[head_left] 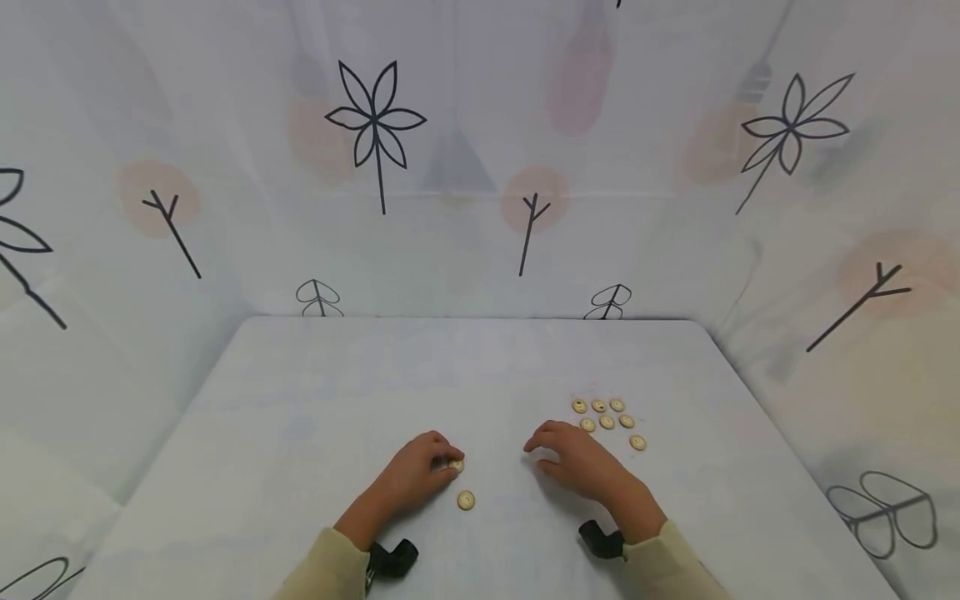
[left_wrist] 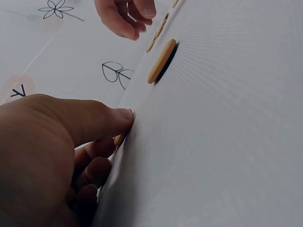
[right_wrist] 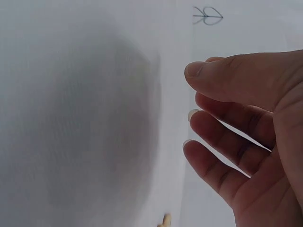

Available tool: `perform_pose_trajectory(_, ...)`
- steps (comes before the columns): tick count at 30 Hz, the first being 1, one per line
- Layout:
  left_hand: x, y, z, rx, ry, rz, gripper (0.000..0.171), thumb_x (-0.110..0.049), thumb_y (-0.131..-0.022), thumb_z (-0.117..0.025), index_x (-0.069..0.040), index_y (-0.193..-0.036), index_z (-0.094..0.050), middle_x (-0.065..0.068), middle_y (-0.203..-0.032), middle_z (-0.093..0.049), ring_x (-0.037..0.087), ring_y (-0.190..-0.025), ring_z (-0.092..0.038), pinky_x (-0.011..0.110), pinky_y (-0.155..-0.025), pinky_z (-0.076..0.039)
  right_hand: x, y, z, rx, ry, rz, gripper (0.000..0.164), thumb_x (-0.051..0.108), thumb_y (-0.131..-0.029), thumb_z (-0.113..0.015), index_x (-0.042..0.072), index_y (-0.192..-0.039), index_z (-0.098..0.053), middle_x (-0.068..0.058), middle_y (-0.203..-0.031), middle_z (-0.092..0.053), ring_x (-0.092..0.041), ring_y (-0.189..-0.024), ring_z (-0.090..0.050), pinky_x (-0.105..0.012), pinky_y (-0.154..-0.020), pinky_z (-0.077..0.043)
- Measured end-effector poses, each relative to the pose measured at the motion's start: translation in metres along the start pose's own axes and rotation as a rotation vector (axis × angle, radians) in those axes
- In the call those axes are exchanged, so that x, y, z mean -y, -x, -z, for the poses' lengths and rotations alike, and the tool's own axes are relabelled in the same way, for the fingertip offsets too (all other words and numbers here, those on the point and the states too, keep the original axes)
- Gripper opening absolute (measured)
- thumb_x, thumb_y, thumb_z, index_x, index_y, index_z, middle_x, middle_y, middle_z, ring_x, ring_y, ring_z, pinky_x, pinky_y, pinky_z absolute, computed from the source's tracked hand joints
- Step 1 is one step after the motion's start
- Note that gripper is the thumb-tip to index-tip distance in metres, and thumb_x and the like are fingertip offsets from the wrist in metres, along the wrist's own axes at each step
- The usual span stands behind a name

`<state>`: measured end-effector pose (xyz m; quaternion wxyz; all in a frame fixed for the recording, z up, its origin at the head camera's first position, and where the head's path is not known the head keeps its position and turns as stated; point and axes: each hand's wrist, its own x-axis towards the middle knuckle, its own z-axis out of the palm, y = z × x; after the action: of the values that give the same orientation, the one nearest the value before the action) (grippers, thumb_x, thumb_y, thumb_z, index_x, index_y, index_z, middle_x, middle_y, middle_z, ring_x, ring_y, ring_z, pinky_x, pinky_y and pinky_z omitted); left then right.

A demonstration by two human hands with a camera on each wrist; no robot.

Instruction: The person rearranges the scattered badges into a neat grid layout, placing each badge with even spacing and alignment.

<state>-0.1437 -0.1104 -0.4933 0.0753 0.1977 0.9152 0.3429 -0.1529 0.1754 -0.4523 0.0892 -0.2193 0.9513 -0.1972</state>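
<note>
Between thumb and fingers, my left hand [head_left: 416,473] pinches a pale wooden button [head_left: 457,465] at the table surface. The left wrist view shows only the edge of this button [left_wrist: 119,140], under the thumb. Just nearer to me lies a second round button [head_left: 466,500], flat on the table and apart from the hand. My right hand [head_left: 581,461] hovers over the table with loosely bent fingers and nothing in them. Beyond it are several similar buttons [head_left: 607,422] in a loose group; the nearest-left one [head_left: 587,425] lies close behind the knuckles.
The white-covered table [head_left: 360,375] meets a pale patterned cloth [head_left: 465,250] at its back edge, and the cloth also hangs along both sides. Black wrist-worn devices [head_left: 393,559] sit beneath both wrists, by the light sleeves [head_left: 326,567].
</note>
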Motion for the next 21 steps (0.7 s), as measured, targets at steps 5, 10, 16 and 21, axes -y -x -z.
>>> perform_pose_trajectory(5,-0.001,0.000,0.000,-0.001,-0.005,0.009,0.020,-0.027,-0.092,-0.066,-0.022,-0.110,-0.073,-0.009,-0.103,-0.059,0.008,-0.093,-0.053,0.032,-0.082,-0.046,0.011,-0.002,-0.003,0.043,-0.012,0.037,0.020,0.014,-0.086,-0.071,0.024,-0.103,-0.073,0.009,-0.109,-0.064,-0.017,-0.111,-0.058,-0.042,-0.097,-0.048)
perform_pose_trajectory(10,0.000,0.000,-0.001,0.006,-0.005,0.015,0.020,-0.027,-0.092,-0.066,-0.023,-0.110,-0.072,-0.009,-0.103,-0.059,0.008,-0.094,-0.053,0.033,-0.083,-0.046,0.019,-0.004,-0.009,0.064,-0.011,0.078,0.020,0.015,-0.087,-0.071,0.025,-0.104,-0.073,0.010,-0.109,-0.064,-0.016,-0.111,-0.058,-0.041,-0.097,-0.048)
perform_pose_trajectory(16,0.002,0.000,-0.001,0.010,-0.011,0.005,0.020,-0.028,-0.092,-0.066,-0.023,-0.110,-0.072,-0.009,-0.102,-0.058,0.007,-0.092,-0.053,0.032,-0.082,-0.046,0.027,-0.007,-0.015,0.066,0.003,0.168,0.020,0.017,-0.087,-0.071,0.024,-0.106,-0.072,0.011,-0.108,-0.063,-0.013,-0.107,-0.059,-0.039,-0.094,-0.049)
perform_pose_trajectory(21,0.003,-0.001,0.000,0.002,-0.014,-0.013,0.020,-0.029,-0.092,-0.066,-0.023,-0.110,-0.072,-0.010,-0.102,-0.059,0.006,-0.091,-0.053,0.030,-0.081,-0.046,0.034,-0.011,-0.020,0.063,0.017,0.227,0.021,0.017,-0.086,-0.072,0.023,-0.107,-0.072,0.010,-0.108,-0.063,-0.012,-0.105,-0.059,-0.036,-0.092,-0.049)
